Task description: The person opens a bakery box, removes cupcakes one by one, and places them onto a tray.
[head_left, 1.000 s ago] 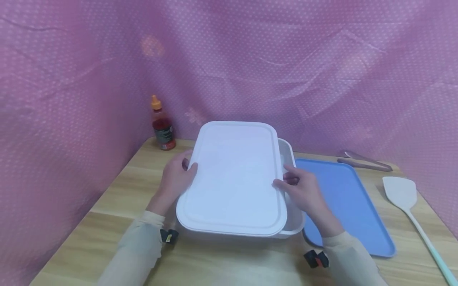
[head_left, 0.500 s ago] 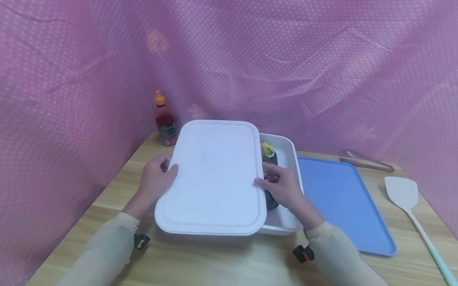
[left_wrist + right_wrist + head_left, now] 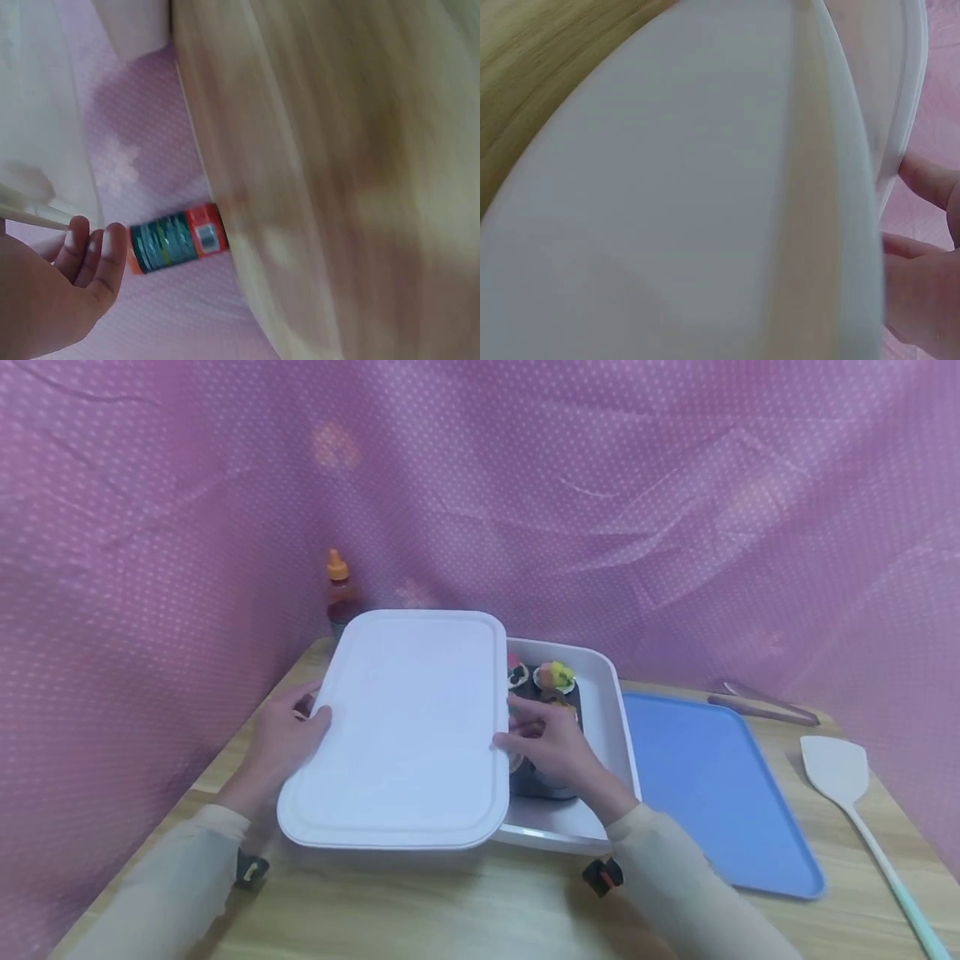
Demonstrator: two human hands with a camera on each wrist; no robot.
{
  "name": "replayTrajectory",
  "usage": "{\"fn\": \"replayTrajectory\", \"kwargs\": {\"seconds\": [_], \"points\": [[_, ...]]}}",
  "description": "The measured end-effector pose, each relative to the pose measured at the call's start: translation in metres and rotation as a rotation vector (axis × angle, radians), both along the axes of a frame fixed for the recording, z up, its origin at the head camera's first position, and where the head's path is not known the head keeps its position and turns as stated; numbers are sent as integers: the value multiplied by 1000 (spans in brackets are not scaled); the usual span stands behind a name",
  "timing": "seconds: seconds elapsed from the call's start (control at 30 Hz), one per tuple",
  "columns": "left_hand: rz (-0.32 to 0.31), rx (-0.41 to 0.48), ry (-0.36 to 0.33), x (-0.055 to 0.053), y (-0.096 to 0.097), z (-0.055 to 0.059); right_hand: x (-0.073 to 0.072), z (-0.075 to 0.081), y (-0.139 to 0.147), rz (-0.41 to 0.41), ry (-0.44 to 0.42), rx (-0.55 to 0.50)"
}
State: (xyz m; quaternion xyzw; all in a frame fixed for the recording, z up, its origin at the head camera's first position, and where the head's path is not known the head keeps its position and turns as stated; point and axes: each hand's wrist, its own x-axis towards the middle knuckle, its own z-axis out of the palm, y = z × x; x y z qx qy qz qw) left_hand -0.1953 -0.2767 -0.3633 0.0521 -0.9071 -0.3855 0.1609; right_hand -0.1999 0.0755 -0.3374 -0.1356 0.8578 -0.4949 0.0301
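Both hands hold a flat white rectangular lid [image 3: 405, 727] by its long sides, above the table. My left hand [image 3: 287, 735] pinches the left edge, thumb on top and fingers underneath. On the opposite edge, the thumb and fingers of my right hand [image 3: 551, 743] grip in the same way. Partly under the lid stands a deep white box [image 3: 600, 710], its right part uncovered. Inside it a dark muffin tin [image 3: 551, 793] carries small cakes, one of them with a yellow and pink top [image 3: 555, 675]. The lid and the right hand hide the rest of the tin.
A sauce bottle [image 3: 339, 585] with an orange cap stands at the back left, partly behind the lid. Right of the box lies a blue tray [image 3: 720, 785]. Metal tongs [image 3: 765, 706] lie behind the tray, and a white spatula [image 3: 836, 768] with a green handle lies farther right.
The lid has moved left in both hands, from over most of the box toward the table's left side. The box's right part and the cakes in the tin have come into view.
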Motion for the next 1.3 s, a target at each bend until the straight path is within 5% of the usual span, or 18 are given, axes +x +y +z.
{"fn": "replayTrajectory", "kwargs": {"seconds": [0.3, 0.63, 0.97, 1.3], "points": [[43, -10, -7, 0, -26, -8, -4, 0, -15, 117, -93, -26], [73, -64, -14, 3, -51, -14, -12, -6, -37, 154, -173, -88], [75, -54, -93, 2, -66, -27, -14, -14, -52, 143, -180, -90], [61, -65, -87, 4, -74, -34, -14, -21, -58, 174, -152, -84]]}}
